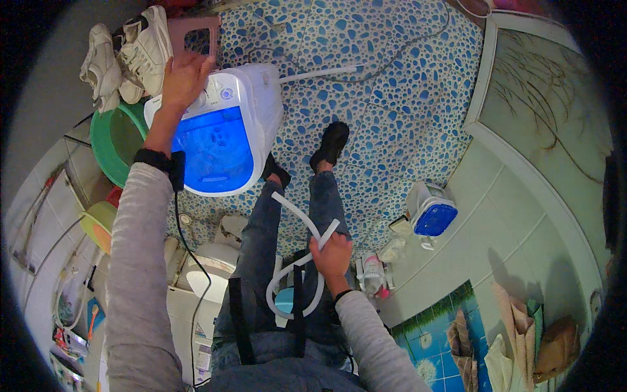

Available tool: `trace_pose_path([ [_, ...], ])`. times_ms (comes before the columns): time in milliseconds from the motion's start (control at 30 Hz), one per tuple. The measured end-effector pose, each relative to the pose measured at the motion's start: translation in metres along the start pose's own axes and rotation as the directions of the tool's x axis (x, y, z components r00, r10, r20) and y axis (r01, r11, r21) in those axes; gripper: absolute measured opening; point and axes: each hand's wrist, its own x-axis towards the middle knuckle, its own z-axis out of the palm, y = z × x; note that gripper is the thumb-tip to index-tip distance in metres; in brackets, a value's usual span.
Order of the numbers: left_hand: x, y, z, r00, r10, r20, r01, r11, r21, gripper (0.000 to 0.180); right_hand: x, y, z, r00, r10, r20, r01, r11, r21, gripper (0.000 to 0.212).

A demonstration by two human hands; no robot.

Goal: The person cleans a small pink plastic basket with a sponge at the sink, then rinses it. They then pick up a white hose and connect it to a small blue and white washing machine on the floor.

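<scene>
A small white washing machine [264, 98] with a bright blue lid [215, 153] stands on the floor at upper left. My left hand [187, 80] lies over its control panel at the far edge, fingers bent and closed against it; the hand partly hides the panel, so what the fingertips touch is unclear. In my right hand [333, 253], closed above my right leg, is a white hose [274, 287]. It curls into a loop over my lap, and one free end points forward between my legs. A separate white drain pipe [320, 74] sticks out from the machine's right side.
White sneakers [145, 52] sit beside a pink plastic stool [196, 32] and a green basin [108, 144]. A thin grey cable [405, 49] crosses the pebble-patterned floor. At right stands a white tub with a blue lid [435, 219]. Bottles [373, 271] stand along the wall.
</scene>
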Motion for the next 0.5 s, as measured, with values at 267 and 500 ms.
trace_pose_path([
  [267, -0.0051, 0.0018, 0.0094, 0.999, 0.006, -0.032, -0.008, 0.998, -0.068, 0.043, 0.0036, -0.004, -0.0001, 0.997, 0.076, 0.033, -0.076, 0.997, 0.0, 0.04],
  [500, -0.0053, 0.0041, 0.0152, 0.994, -0.022, -0.108, 0.0, 0.981, -0.195, 0.046, 0.0054, -0.0057, -0.0059, 1.0, -0.013, 0.006, 0.013, 1.0, -0.013, 0.039],
])
